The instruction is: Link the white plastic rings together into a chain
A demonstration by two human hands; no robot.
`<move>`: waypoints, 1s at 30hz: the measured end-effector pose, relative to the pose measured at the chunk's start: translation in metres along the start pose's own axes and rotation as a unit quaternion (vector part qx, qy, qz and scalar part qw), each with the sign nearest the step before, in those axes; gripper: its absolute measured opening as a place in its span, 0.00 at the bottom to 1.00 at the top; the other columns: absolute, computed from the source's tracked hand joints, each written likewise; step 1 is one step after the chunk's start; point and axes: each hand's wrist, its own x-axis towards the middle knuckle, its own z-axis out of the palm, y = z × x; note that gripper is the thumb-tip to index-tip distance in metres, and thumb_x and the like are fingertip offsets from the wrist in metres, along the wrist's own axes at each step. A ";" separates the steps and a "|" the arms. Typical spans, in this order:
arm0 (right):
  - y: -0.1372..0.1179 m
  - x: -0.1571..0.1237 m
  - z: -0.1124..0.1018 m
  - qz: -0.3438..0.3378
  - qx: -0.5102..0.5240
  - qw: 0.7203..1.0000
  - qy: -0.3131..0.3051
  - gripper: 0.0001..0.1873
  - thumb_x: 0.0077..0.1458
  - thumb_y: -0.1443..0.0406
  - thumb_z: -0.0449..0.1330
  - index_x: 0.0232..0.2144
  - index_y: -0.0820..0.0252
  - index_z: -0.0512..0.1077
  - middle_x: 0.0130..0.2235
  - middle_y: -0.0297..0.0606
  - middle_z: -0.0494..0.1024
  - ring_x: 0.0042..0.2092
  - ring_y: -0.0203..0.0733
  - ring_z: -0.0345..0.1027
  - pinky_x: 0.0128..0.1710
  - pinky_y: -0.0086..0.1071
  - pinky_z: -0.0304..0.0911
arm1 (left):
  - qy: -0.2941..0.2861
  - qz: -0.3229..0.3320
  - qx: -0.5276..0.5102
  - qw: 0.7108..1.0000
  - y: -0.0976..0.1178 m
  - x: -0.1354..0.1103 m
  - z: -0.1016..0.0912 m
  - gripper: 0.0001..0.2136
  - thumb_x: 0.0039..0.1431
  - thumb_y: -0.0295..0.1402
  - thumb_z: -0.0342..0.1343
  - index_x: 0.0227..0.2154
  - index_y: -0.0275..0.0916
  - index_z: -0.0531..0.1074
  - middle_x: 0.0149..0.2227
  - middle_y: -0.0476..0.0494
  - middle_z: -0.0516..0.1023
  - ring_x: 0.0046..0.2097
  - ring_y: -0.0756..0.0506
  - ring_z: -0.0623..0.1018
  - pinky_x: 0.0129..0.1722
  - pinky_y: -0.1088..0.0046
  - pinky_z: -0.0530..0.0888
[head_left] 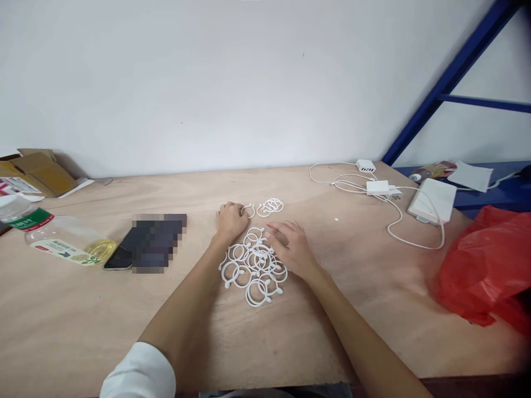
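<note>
A loose pile of white plastic rings, each with small knobs on it, lies on the wooden table in front of me. Beyond it is a smaller cluster of the same white rings. My left hand has its fingers curled around the edge of a single white ring, just left of that cluster. Over the upper right of the pile, my right hand has its thumb and forefinger apart, with the tips close to a ring's knob. Whether they touch it is hard to see.
To the left are a black phone-like device, a clear plastic bottle lying on its side and an opened cardboard box. White chargers and cables, a white box and a red plastic bag occupy the right.
</note>
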 end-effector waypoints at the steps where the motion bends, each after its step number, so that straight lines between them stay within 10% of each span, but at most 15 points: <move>1: 0.000 0.000 0.000 0.001 0.002 1.000 0.006 0.11 0.56 0.62 0.57 0.41 0.57 0.75 0.38 0.40 0.78 0.45 0.46 0.68 0.49 0.43 0.58 | -0.007 0.004 -0.020 1.000 0.000 -0.001 -0.002 0.12 0.53 0.32 0.53 0.37 0.38 0.79 0.45 0.34 0.78 0.50 0.34 0.72 0.51 0.57 0.66; 8: -0.001 0.003 0.002 0.108 0.152 0.981 0.050 0.15 0.54 0.59 0.58 0.42 0.57 0.76 0.37 0.40 0.79 0.39 0.44 0.70 0.45 0.40 0.63 | -0.061 0.044 -0.206 0.976 0.020 -0.039 -0.012 0.14 0.57 0.34 0.52 0.40 0.36 0.79 0.36 0.43 0.83 0.35 0.45 0.79 0.35 0.73 0.74; 14: -0.010 0.006 -0.005 0.198 0.433 0.879 -0.026 0.14 0.46 0.58 0.65 0.35 0.57 0.80 0.33 0.36 0.80 0.36 0.41 0.70 0.39 0.35 0.64 | -0.117 0.036 -0.416 0.901 0.041 -0.082 -0.021 0.14 0.54 0.38 0.56 0.37 0.34 0.81 0.28 0.44 0.82 0.29 0.47 0.77 0.29 0.75 0.72; 18: -0.015 0.005 -0.009 0.205 0.505 0.838 -0.041 0.12 0.44 0.58 0.67 0.31 0.57 0.80 0.30 0.36 0.79 0.34 0.40 0.69 0.36 0.34 0.63 | -0.107 0.042 -0.419 0.901 0.043 -0.090 -0.025 0.14 0.55 0.38 0.56 0.35 0.34 0.81 0.27 0.45 0.80 0.29 0.48 0.76 0.29 0.76 0.70; 25: -0.012 0.004 -0.010 0.184 0.411 0.893 0.009 0.10 0.46 0.57 0.66 0.27 0.57 0.80 0.29 0.36 0.79 0.33 0.40 0.69 0.36 0.36 0.66 | -0.202 0.041 -0.439 0.875 0.046 -0.101 -0.036 0.19 0.55 0.43 0.56 0.41 0.33 0.78 0.29 0.44 0.77 0.31 0.48 0.74 0.30 0.75 0.69; 30: -0.013 0.004 -0.013 0.146 0.360 0.921 -0.018 0.11 0.50 0.57 0.63 0.29 0.57 0.79 0.32 0.37 0.79 0.35 0.42 0.71 0.39 0.37 0.67 | -0.165 0.083 -0.358 0.915 0.043 -0.102 -0.036 0.15 0.51 0.37 0.60 0.41 0.34 0.77 0.27 0.49 0.74 0.30 0.49 0.72 0.32 0.75 0.68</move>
